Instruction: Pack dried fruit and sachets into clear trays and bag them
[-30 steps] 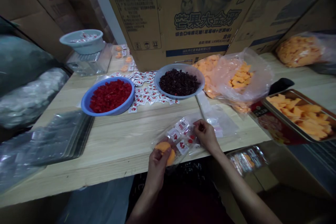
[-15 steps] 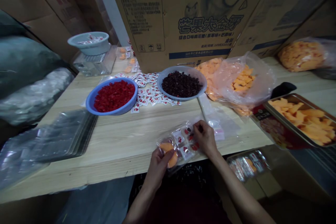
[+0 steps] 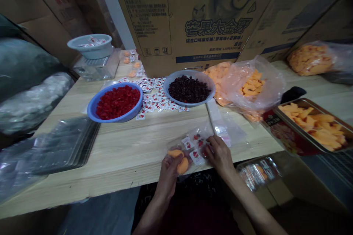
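A small clear plastic pack (image 3: 190, 149) lies at the table's front edge, holding orange fruit pieces (image 3: 179, 160), small white-and-red sachets and some red bits. My left hand (image 3: 168, 173) grips its near left end, fingers curled over the orange pieces. My right hand (image 3: 220, 156) presses down on its right end with fingers bent. A flat clear bag (image 3: 224, 126) lies just beyond my right hand.
A blue bowl of red pieces (image 3: 116, 101), a grey bowl of dark berries (image 3: 189, 88) and scattered sachets (image 3: 154, 97) sit mid-table. Bags of orange fruit (image 3: 249, 86), a metal tray of it (image 3: 317, 123), stacked clear trays (image 3: 55, 147), cardboard boxes (image 3: 193, 14) behind. A filled pack (image 3: 257, 172) lies below the table edge.
Both hands drew the pack nearer the table's front edge. My right hand moved from pinching its far corner to pressing on its right end.
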### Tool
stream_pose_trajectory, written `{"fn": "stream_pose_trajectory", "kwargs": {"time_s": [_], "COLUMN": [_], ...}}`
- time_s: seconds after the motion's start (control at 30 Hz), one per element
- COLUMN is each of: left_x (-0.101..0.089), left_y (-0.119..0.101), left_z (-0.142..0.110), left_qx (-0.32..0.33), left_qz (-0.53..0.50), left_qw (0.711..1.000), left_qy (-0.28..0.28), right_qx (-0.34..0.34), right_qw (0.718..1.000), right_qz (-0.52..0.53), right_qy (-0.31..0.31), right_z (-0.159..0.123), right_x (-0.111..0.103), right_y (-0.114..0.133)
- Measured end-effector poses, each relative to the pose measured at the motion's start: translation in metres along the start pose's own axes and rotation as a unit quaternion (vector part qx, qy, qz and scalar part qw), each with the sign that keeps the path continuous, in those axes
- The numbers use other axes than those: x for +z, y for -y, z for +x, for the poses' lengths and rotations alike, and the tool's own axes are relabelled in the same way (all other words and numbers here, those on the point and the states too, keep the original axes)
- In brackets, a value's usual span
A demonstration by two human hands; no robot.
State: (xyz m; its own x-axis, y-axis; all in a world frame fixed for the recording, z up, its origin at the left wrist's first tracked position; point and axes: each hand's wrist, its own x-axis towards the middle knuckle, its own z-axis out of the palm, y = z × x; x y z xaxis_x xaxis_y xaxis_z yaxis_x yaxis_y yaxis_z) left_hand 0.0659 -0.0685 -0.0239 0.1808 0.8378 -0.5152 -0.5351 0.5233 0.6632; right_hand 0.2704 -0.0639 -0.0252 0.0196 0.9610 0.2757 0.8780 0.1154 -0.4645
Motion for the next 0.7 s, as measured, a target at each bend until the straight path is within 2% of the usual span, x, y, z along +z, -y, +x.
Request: {"fn": "stream_pose_trajectory", "kwargs": {"time_s": [0.13,0.23,0.37,0.43,0.57,0.63,0.7], "left_x": [0.005,0.016,0.025,0.020,-0.008,-0.022,-0.029], "left_y": [0.003,0.012,0.016,0.009,-0.018,-0.028,-0.032], "left_z": [-0.004,-0.003,-0.001,-0.003,-0.014,-0.018,-0.019], "left_qx": [0.008,0.031,0.086,0.076,-0.005,-0.009,0.032], "left_qz": [-0.001,0.011,0.055,0.061,0.078,0.131,0.188], "left_qw": [1.000,0.999,0.994,0.995,0.993,0.989,0.981], "left_qy": [0.014,0.019,-0.025,-0.008,0.086,0.072,0.038], "right_qx": [0.012,-0.013,-0.057,-0.040,0.023,0.022,-0.005], "right_qw": [0.999,1.000,0.992,0.987,0.973,0.968,0.965], "right_qz": [-0.028,0.022,0.106,0.152,0.222,0.241,0.253], "right_qy": [-0.010,0.015,0.040,0.046,0.057,0.062,0.068], "right_z": [-0.019,-0.028,-0.034,-0.036,-0.037,-0.036,-0.035], "right_x": [-0.010,-0.008,0.003,0.008,0.009,0.007,0.004], "right_y": [0.000,0.023,0.059,0.067,0.062,0.060,0.064]}}
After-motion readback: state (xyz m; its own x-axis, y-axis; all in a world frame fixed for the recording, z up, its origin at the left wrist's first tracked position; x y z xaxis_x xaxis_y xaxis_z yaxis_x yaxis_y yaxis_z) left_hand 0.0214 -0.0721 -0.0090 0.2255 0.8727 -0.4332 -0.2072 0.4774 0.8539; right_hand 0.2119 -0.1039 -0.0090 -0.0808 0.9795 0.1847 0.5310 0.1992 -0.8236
